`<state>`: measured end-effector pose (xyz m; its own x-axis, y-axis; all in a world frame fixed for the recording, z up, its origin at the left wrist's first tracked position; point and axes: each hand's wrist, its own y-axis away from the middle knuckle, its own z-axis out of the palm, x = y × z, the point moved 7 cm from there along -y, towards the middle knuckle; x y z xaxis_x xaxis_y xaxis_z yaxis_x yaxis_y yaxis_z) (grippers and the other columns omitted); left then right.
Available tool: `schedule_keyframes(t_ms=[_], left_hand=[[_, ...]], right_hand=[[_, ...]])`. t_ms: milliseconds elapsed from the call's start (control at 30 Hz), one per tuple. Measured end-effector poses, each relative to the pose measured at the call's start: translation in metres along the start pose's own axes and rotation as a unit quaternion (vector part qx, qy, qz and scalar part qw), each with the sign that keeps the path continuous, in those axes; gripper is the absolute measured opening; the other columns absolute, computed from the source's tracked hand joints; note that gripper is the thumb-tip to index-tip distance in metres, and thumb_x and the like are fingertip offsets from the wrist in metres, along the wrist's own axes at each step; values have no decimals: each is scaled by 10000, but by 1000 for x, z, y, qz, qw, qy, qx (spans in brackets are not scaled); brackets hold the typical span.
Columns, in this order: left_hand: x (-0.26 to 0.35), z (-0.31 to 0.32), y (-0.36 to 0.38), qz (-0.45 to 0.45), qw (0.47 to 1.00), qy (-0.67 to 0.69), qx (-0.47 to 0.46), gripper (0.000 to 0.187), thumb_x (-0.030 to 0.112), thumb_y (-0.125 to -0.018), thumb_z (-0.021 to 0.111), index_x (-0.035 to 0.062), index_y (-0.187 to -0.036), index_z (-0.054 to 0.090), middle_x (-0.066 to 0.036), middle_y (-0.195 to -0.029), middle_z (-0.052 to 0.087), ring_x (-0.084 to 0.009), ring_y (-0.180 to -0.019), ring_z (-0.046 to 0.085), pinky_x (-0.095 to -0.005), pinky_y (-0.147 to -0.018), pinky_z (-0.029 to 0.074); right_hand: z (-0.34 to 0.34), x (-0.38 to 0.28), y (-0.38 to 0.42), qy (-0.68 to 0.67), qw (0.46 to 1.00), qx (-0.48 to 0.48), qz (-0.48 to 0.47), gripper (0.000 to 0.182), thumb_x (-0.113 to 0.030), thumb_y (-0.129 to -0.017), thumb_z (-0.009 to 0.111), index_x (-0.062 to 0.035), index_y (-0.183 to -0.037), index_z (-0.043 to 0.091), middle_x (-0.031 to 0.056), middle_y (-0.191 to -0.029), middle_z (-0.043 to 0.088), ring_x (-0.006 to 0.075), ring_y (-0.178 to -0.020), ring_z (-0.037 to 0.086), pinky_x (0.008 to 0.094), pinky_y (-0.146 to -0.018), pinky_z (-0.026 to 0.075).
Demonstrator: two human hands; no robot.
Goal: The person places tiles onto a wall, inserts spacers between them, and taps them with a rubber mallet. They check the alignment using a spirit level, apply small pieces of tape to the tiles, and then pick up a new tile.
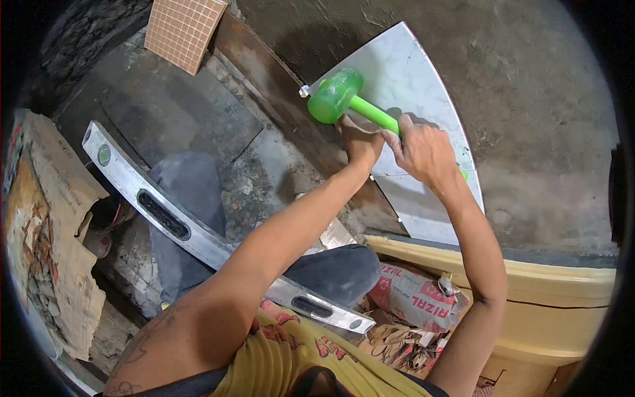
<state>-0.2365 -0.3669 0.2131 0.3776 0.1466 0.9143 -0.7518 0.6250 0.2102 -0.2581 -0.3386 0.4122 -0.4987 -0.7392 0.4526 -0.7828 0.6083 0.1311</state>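
Right arm bent at the elbow, a worker wraps the right hand around the handle of a bright green mallet, its smudged head just beyond the left hand. The left arm reaches forward, hand beside a white, curved-edged tile under the mallet; its grip cannot be told.

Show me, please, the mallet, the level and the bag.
Mallet (338, 97): head view, on its green head.
Level (205, 245): head view, on its silver body.
Bag (413, 298): head view, on its printed side.
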Motion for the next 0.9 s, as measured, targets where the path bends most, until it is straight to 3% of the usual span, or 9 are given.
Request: schedule_keyframes(t_ms=[133, 233, 267, 367, 433, 533, 633, 733, 900], left_hand=[[-22, 4, 0, 73, 993, -61, 66, 1087, 308, -653, 883, -61, -1456, 249, -308, -1451, 337, -435, -1382, 311, -491, -1159, 262], [-8, 6, 3, 65, 982, -138, 109, 927, 372, -730, 807, -51, -1380, 300, -283, -1357, 371, -404, -1294, 376, -498, -1105, 310], [-8, 0, -5, 58, 996, -57, 32, 1063, 383, -697, 828, -65, -1449, 225, -332, -1445, 272, -437, -1372, 292, -495, -1155, 255], [-9, 3, -7, 32, 999, 17, -40, 1090, 420, -675, 816, -75, -1458, 242, -340, -1444, 308, -480, -1382, 274, -524, -1173, 232], [-24, 9, -13, 63, 998, 3, 7, 997, 410, -684, 811, -82, -1389, 305, -324, -1357, 379, -471, -1298, 355, -526, -1129, 274], [-45, 25, -16, 17, 957, 276, -85, 835, 374, -704, 800, -121, -1255, 413, -317, -1227, 478, -453, -1161, 478, -514, -1051, 343], [7, -6, -3, 85, 994, -67, 24, 731, 281, -729, 796, -129, -1217, 439, -312, -1216, 497, -451, -1146, 497, -508, -993, 384], [7, 0, -16, 100, 994, -25, 25, 859, 386, -704, 868, -112, -1255, 437, -288, -1242, 504, -447, -1172, 485, -500, -1013, 376], [-27, 20, -1, -103, 948, 78, -289, 601, 503, -810, 792, -7, -1097, 654, -108, -1048, 654, -241, -970, 611, -378, -858, 487]], right_hand=[[-20, -29, 16, -45, 999, 3, -24, 416, -442, -976, 561, -26, -973, 564, 198, -609, 614, 415, -595, 629, 523, -549, 487], [-23, -36, 17, -26, 997, -10, -65, 397, -429, -975, 561, -33, -1008, 567, 191, -616, 623, 410, -595, 635, 519, -547, 493], [-17, -24, 10, -19, 999, -3, -50, 391, -426, -976, 558, -37, -1013, 565, 188, -618, 625, 410, -597, 636, 518, -547, 494], [-2, 3, -3, -3, 1000, -1, -11, 380, -424, -977, 551, -46, -1016, 559, 182, -620, 629, 410, -600, 639, 518, -549, 495], [-7, -13, 2, -4, 1000, -13, 5, 382, -431, -977, 547, -50, -1002, 555, 181, -618, 628, 412, -600, 637, 518, -551, 495], [-21, -25, 11, -36, 998, -18, -39, 402, -451, -978, 543, -49, -960, 544, 186, -624, 630, 410, -606, 638, 517, -550, 493], [-6, 0, 7, -17, 1000, 1, -5, 407, -462, -973, 547, -55, -961, 551, 181, -637, 636, 408, -605, 635, 516, -546, 490], [-4, 7, 18, -41, 998, 39, 14, 414, -473, -968, 553, -59, -965, 557, 180, -659, 643, 408, -607, 632, 518, -546, 482], [-11, 4, 69, -58, 996, 57, 26, 435, -488, -966, 559, -54, -943, 540, 181, -700, 655, 417, -633, 630, 526, -554, 467]])
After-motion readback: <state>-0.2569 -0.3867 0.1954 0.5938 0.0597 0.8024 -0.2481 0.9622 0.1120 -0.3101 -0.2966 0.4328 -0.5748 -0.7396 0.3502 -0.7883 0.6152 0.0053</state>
